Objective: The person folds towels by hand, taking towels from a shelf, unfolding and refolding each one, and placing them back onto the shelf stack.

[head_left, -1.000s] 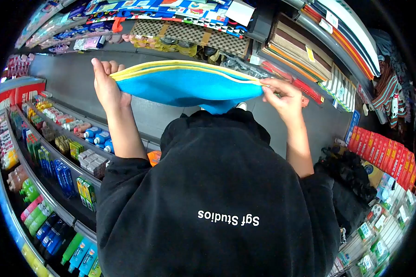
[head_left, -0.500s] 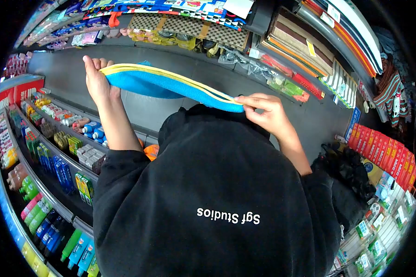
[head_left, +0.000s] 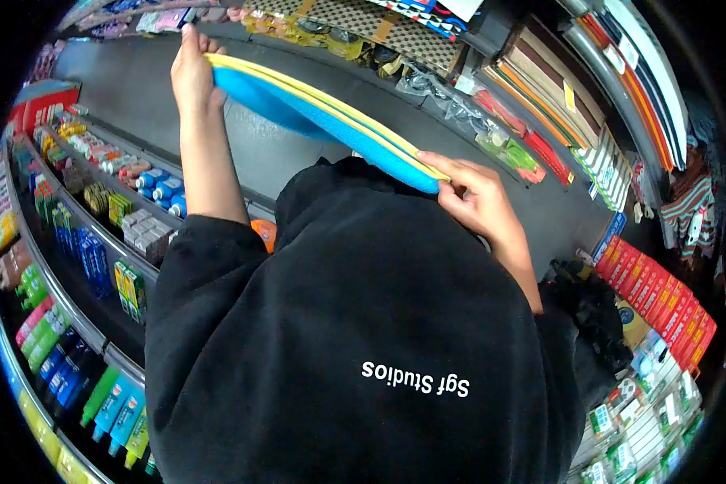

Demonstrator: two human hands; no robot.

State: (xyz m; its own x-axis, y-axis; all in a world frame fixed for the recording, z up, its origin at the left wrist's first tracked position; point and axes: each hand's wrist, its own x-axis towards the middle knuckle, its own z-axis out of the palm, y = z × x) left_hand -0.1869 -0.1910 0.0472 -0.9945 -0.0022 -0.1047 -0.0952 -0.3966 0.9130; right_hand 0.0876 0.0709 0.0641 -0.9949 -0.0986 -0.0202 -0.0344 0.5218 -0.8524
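A folded blue cloth with yellow edging (head_left: 298, 105), which looks like a towel, is stretched between my two hands in front of my chest. My left hand (head_left: 194, 77) grips its upper left end, thumb pointing up. At the lower right end, my right hand (head_left: 477, 194) pinches the corner between thumb and fingers. The yellow edges lie nearly together along the top, and the blue fabric sags beneath them. The cloth slants down from left to right.
On the left, shelves hold bottles (head_left: 168, 190), small boxes (head_left: 129, 289) and tubes (head_left: 125, 419). Folded mats (head_left: 540, 85) are stacked at the upper right. Red boxes (head_left: 653, 290) and hanging packets (head_left: 621, 460) stand at the right. Grey floor (head_left: 121, 97) runs ahead.
My left hand has risen, lifting the cloth's left end, so it slants more steeply. My right hand has shifted slightly right and down. The view has also turned a little.
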